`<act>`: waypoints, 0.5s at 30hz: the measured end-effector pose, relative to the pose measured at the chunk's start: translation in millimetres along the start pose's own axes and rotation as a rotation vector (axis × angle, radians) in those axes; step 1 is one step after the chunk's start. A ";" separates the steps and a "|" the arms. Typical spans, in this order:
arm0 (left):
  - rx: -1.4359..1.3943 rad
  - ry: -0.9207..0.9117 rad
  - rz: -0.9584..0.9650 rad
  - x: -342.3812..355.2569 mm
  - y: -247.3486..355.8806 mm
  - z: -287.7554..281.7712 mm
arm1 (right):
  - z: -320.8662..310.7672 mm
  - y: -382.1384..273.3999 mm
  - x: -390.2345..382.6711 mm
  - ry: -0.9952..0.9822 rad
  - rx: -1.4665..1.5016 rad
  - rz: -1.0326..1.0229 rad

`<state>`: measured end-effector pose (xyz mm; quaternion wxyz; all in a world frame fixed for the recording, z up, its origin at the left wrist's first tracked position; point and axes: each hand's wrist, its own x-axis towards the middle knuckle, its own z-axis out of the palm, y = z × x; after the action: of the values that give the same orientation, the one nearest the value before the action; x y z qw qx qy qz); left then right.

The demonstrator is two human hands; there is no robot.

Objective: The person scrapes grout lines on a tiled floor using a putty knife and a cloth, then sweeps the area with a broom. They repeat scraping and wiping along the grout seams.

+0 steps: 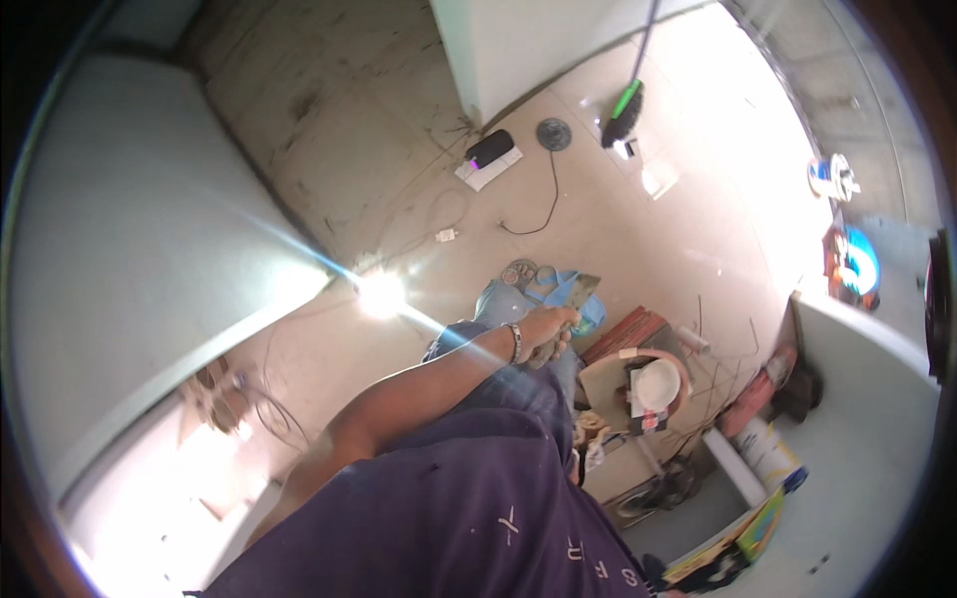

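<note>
My left arm reaches in from the lower left, a bracelet round the wrist. My left hand (546,327) is closed in front of my legs, on what looks like a putty knife (584,289). Its flat, greyish blade points away from me. Some greyish material (544,353) lies against the underside of the hand; I cannot make out what it is. Just beyond the blade is a blue object (550,289), partly covered, near my sandalled foot (517,272). I cannot pick out my right hand.
A bright lamp (382,293) shines at the left on the tiled floor. Ahead lie a black case (489,149), a round dark disc (553,135) with a cord, and a broom (624,115). At right are a white bowl (658,383), reddish bars (626,333) and a grey panel (867,399).
</note>
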<state>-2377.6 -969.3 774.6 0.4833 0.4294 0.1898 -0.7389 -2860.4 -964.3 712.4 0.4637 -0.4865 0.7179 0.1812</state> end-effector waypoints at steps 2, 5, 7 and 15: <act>-0.091 0.015 0.091 -6.1 19.8 3.1 | -62.3 -27.2 29.6 -0.016 -0.136 -0.035; -0.404 0.179 0.243 -11.4 29.4 -7.8 | -131.5 -103.1 104.3 -0.040 -0.329 -0.114; -0.415 0.250 0.323 -0.7 43.6 -6.8 | -179.7 -171.2 180.5 0.007 -0.484 -0.217; -0.744 0.828 0.564 76.0 -11.7 -62.7 | -166.5 -634.7 324.6 -0.262 0.276 -0.266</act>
<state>-2372.0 -962.2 675.8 0.6634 0.5166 0.4854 -0.2396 -2423.1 -1547.5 644.2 0.6348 -0.4812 0.5992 0.0801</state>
